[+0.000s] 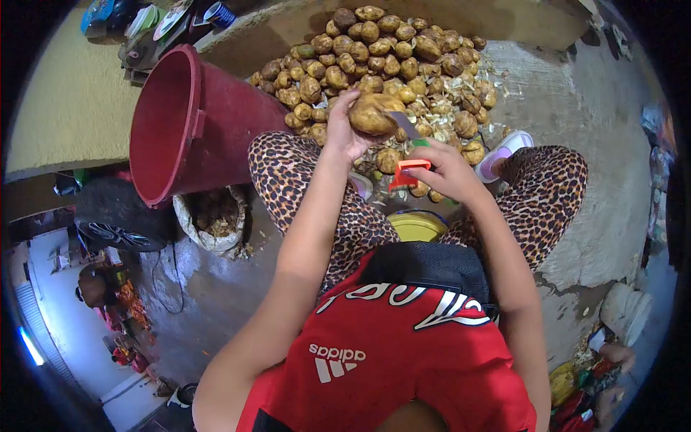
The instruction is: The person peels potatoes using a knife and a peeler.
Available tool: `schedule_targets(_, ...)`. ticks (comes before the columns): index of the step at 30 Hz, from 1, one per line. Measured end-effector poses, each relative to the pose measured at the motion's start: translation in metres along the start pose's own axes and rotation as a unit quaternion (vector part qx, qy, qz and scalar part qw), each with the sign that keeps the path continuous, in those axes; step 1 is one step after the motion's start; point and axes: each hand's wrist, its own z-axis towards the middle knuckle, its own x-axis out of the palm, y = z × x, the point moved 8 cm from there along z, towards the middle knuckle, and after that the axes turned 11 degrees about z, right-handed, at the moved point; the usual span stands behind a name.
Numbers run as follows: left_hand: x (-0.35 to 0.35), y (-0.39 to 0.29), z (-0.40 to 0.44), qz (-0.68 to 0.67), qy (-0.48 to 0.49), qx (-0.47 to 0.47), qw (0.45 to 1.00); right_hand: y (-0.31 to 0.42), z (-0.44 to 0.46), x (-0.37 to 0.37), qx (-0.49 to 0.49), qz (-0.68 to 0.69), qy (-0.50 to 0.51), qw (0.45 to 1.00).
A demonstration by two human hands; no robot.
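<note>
My left hand (347, 132) is wrapped round a large brownish-yellow, potato-like fruit or tuber (373, 114), holding it up in front of the pile. In my right hand (452, 173) is a knife (405, 124) with a grey blade, green near the handle. The blade tip lies against the right side of the held piece. An orange plastic part (409, 173) shows under the right fingers; I cannot tell whether it belongs to the knife. Beyond both hands a heap of similar brown pieces (371, 54) covers the floor, with pale peelings (448, 108) among them.
A big red bucket (164, 129) lies tilted at the left, beside a white sack (234, 223) of dark contents. Between my legs is a yellow-green container (417, 227). A wheel (119, 216) stands further left. A low wall (504, 20) runs behind the heap.
</note>
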Motion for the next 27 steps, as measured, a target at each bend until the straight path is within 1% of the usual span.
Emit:
schedule_targets(2, 0.007, 0.007, 0.000, 0.008, 0.019, -0.005, 1.000, 0.002, -0.004, -0.004, -0.012, -0.026, -0.005, 1.000)
schedule_targets(5, 0.015, -0.002, -0.001, 0.006, 0.045, 0.023, 0.999, 0.003, 0.003, -0.008, 0.001, -0.027, -0.029, 0.999)
schedule_targets(9, 0.013, 0.002, 0.003, -0.015, 0.037, 0.022, 0.999, 0.000, 0.005, -0.004, 0.026, -0.030, -0.021, 0.999)
schedule_targets(11, 0.011, 0.000, 0.006, -0.004, 0.024, 0.048, 0.999, -0.002, 0.005, -0.002, 0.032, -0.032, -0.022, 0.999)
schedule_targets(12, 0.011, -0.003, 0.006, 0.003, 0.018, 0.063, 0.998, 0.000, 0.006, -0.002, 0.022, -0.028, -0.030, 0.999)
schedule_targets(14, 0.011, -0.003, 0.006, 0.000, -0.001, 0.061, 0.998, 0.004, 0.007, 0.000, 0.004, -0.021, -0.049, 0.999)
schedule_targets(17, 0.007, -0.001, 0.009, 0.001, -0.016, 0.059, 0.998, 0.003, 0.007, 0.002, 0.033, -0.026, -0.041, 0.998)
schedule_targets(20, 0.008, -0.002, 0.008, 0.004, -0.022, 0.071, 0.997, -0.001, 0.006, 0.003, 0.021, -0.015, -0.046, 0.999)
schedule_targets(23, 0.008, -0.006, 0.007, 0.027, -0.033, 0.094, 0.995, 0.004, 0.008, 0.004, 0.005, -0.027, -0.032, 0.999)
schedule_targets(27, 0.006, -0.008, 0.009, 0.061, -0.022, 0.114, 0.991, 0.007, 0.008, 0.006, 0.019, -0.057, 0.005, 0.998)
